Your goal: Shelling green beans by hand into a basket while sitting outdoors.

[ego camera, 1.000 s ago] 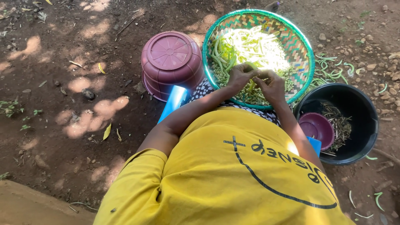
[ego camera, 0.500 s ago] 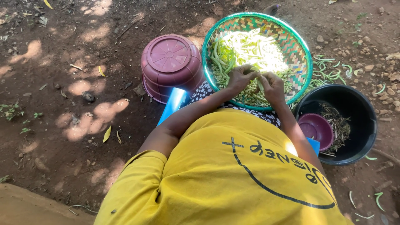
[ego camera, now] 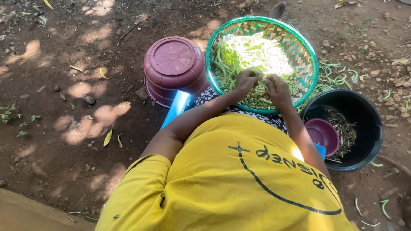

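1. Both hands meet over the near side of the woven basket (ego camera: pixel 299 47): the left hand (ego camera: pixel 245 81) and the right hand (ego camera: pixel 277 87) are each pinched narrow on what looks like one green bean pod (ego camera: pixel 257 72) stretched between them, though the fingers hide most of it.
2. That pod sits just above the heap of shelled beans (ego camera: pixel 257 96) at the basket's near edge, right at the person's lap.
3. Handling, as I judge it: a pod like this is light, slim and bendy, crisp enough to snap, and easy to bruise if squeezed. Best taken by its two ends with fingertips, as the hands seem to do now.
4. Whole pods (ego camera: pixel 224 64) lie piled on the basket's left side; the middle is washed out by sunlight, so I can't tell what lies there.
5. Basket itself looks light but flexible, with a green rim; it rests partly on the lap and could tip.
6. Left of it, touching or nearly so, stands an upturned maroon plastic tub (ego camera: pixel 173 68), with a blue object (ego camera: pixel 177 107) poking out beside the person's left arm.
7. On the right, a black bucket (ego camera: pixel 368 128) holds dry stringy trimmings and a small maroon bowl (ego camera: pixel 323 134).
8. Loose pods (ego camera: pixel 338 77) lie scattered on the bare dirt ground (ego camera: pixel 64 128) between basket and bucket.
9. Nothing blocks the hands; the bucket sits close by the right elbow.
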